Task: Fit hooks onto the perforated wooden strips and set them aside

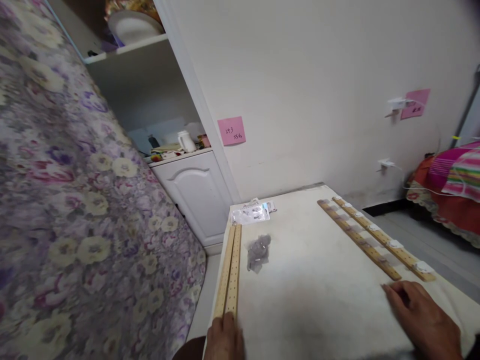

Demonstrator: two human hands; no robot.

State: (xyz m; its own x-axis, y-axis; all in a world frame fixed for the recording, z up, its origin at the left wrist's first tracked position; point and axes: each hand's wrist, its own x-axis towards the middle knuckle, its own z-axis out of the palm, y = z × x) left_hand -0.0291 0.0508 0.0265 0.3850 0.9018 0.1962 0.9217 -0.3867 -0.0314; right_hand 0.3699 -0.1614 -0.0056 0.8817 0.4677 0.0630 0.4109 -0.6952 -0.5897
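On the left side of the white tabletop, my left hand (224,339) has its fingers curled over the near ends of two narrow wooden strips with rows of holes (233,280). My right hand (425,315) is bent over the table at the right, thumb and forefinger drawn together; anything between them is hidden. Just beyond it lies a wooden strip with small clear packets along it (360,240). A second strip, bearing white pieces (393,245), runs beside that one. Between the two sides, nearer the left strips, is a small pile of grey, see-through packets (258,252).
Clear plastic packaging (251,213) lies at the table's far left corner. Behind the table (307,300) rises a white wall with pink notes (231,131) and plugged-in chargers (397,104). A flowered curtain (93,225) and white cabinet (195,195) flank the left; a bed (446,190) stands right.
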